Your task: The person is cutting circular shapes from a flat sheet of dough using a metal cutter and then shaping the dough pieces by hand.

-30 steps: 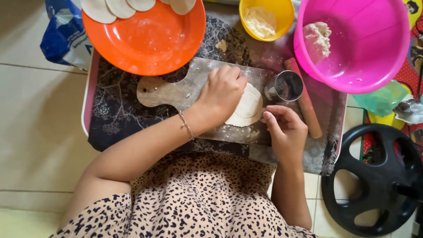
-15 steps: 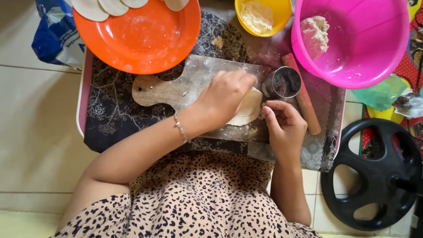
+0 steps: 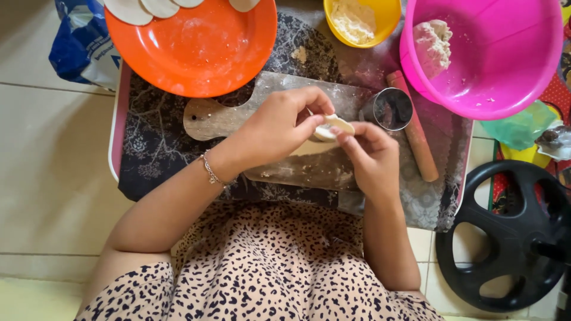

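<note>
Both hands meet above a floured wooden board [image 3: 226,116]. My left hand [image 3: 279,128] and my right hand [image 3: 372,157] pinch a small piece of pale dough [image 3: 333,126] between their fingertips, lifted off the board. A thin sheet of rolled dough [image 3: 312,148] lies on the board under the hands, mostly hidden. A round metal cutter cup [image 3: 392,109] stands just right of the fingers, and a wooden rolling pin [image 3: 416,134] lies beside it.
An orange plate [image 3: 196,47] with cut dough rounds on its far rim sits at top left. A yellow bowl of flour [image 3: 357,21] and a pink basin [image 3: 499,59] with a dough lump stand at the top. A black wheel [image 3: 511,238] lies at right.
My left hand lifted off the dough sheet it was pressing. Both hands came together and picked up a small piece of dough above the board.
</note>
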